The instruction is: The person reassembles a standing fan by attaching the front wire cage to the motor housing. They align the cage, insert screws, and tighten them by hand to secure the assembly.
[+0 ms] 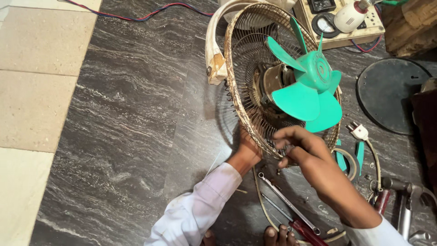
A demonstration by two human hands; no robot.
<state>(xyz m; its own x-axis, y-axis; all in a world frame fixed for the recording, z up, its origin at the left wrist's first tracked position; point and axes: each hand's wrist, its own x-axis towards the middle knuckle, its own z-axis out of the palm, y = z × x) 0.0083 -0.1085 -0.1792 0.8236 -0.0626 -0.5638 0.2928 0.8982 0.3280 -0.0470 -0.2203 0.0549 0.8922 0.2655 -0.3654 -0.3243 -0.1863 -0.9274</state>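
A table fan stands tilted on the dark stone floor, with a rusty wire rear guard (241,82), a brown motor (271,82) and a green plastic blade (309,86). My left hand (247,152) reaches behind the guard's lower rim and presses against it; its fingers are hidden. My right hand (298,143) is at the front of the same lower rim, fingers curled and pinched on the wires. Whether it holds a small part I cannot tell. A cream bracket (215,54) curves round the guard's left side.
A long spanner (287,202) and red-handled pliers (309,232) lie by my toes (277,236). A white plug (359,132) with its cord, a tape roll (349,163), a round dark base plate (391,93) and a test board with meters (337,18) sit to the right.
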